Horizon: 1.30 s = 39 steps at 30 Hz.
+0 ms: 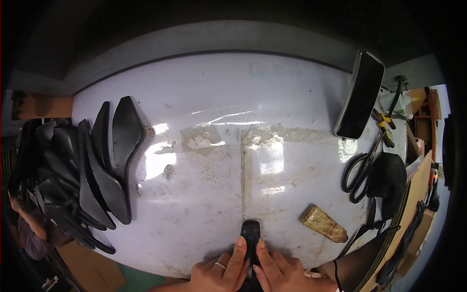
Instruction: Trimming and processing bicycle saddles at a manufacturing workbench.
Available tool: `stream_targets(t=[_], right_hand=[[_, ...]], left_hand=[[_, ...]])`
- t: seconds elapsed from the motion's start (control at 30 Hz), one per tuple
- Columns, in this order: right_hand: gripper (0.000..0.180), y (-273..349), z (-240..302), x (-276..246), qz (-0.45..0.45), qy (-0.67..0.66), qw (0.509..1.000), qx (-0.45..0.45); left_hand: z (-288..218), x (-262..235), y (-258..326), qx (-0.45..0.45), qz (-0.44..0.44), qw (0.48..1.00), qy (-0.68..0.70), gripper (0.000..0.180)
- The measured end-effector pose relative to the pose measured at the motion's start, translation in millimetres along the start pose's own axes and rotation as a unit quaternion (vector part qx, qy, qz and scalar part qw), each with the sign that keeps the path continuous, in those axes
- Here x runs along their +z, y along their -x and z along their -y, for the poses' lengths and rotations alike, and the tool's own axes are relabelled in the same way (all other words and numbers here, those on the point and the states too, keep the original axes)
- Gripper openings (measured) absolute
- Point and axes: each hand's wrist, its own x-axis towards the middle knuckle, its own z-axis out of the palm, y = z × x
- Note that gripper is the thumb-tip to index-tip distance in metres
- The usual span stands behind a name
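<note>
At the table's near edge, my left hand [219, 270] and my right hand [281, 272] close on a narrow black sole-shaped piece [250, 229] from either side. Both thumbs press along it, pointing away from me, and its rounded far end sticks out past them. Its near part is hidden between my hands. A ring shows on my left hand. On the left side of the table lies a pile of similar black curved pieces [61, 160], with a few longer ones [127, 121] at its right edge.
A tape-wrapped brownish block [325, 224] lies right of my hands. Beyond it are black-handled scissors [360, 177], a black cloth-like thing [387, 180], yellow-and-black pliers [383, 127] and a leaning phone [361, 95]. Another person's arm [33, 221] and a cardboard box [92, 267] appear at lower left.
</note>
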Motion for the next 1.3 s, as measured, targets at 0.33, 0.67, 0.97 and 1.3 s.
stream_targets(t=[0.33, 0.67, 0.97, 1.3], right_hand=[[0.070, 4, 3, 1, 0.017, 0.110, 0.993, -0.024], [0.068, 28, 3, -41, 0.097, -0.010, 0.995, -0.019], [0.037, 42, -37, -27, -0.031, 0.024, 0.975, -0.218], [0.070, 34, -34, -59, 0.227, -0.081, 0.893, -0.381]], left_hand=[[-12, -13, -24, -0.106, 0.243, 0.964, -0.027, 0.076], [-11, 10, -23, -0.050, -0.018, 0.989, -0.138, 0.074], [-11, 16, -41, -0.076, -0.067, 0.995, 0.002, 0.067], [-16, 23, -38, -0.071, -0.074, 0.994, -0.038, 0.066]])
